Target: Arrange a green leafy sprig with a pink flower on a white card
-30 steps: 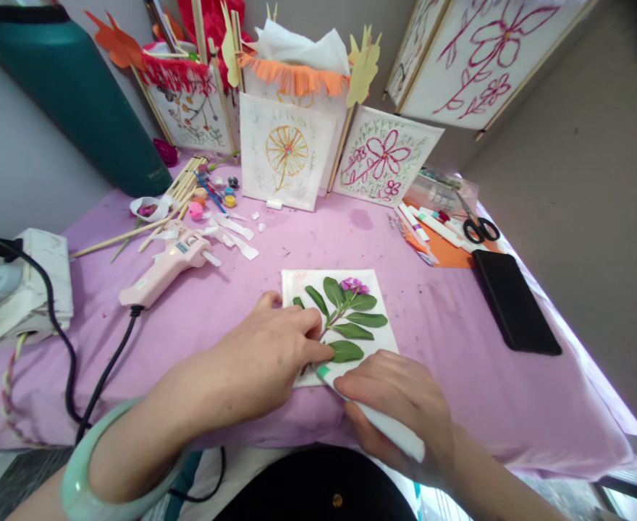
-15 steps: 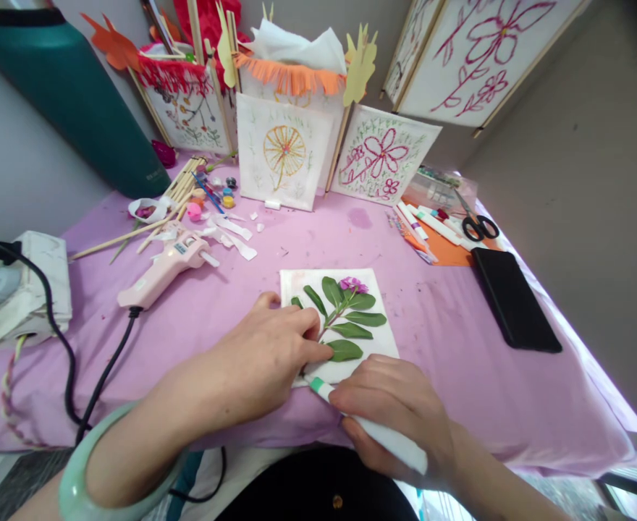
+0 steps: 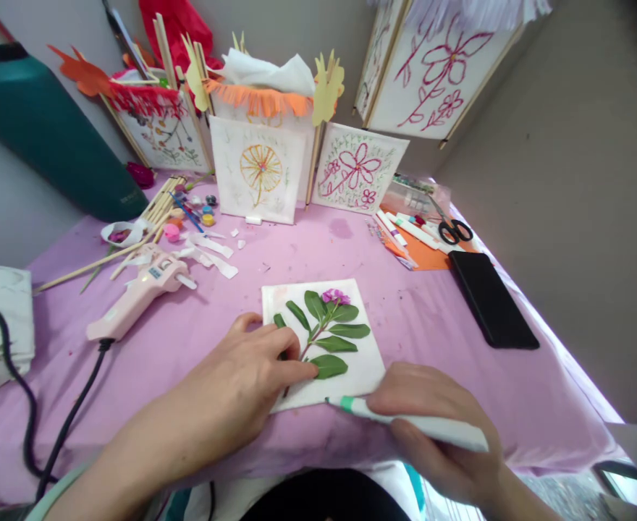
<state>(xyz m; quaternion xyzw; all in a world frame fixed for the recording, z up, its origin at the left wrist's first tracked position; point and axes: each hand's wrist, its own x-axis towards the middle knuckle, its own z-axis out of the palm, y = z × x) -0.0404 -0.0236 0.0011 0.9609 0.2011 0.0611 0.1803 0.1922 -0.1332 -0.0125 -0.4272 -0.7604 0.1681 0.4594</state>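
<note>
A white square card (image 3: pixel 362 362) lies on the purple tablecloth (image 3: pixel 438 325) with a leafy green sprig (image 3: pixel 326 329) and a small purple flower (image 3: pixel 336 296) on it. My left hand (image 3: pixel 242 387) rests on the card's left side, fingertips pressing down the stem and lower leaves. My right hand (image 3: pixel 438 427) grips a white marker (image 3: pixel 416 423) with a green tip; the tip sits at the card's near edge.
A pink glue gun (image 3: pixel 137 293) with a black cord lies at the left. Wooden sticks (image 3: pixel 134 235), paint pots and paper scraps are behind it. Decorated paper lantern panels (image 3: pixel 256 170) stand at the back. Markers, scissors (image 3: pixel 454 230) and a black phone (image 3: pixel 492 298) sit at the right.
My right hand has turned the marker flatter, and its tip has slid to the card's near edge. The camera view has shifted, so everything sits further left. My left hand stays on the sprig.
</note>
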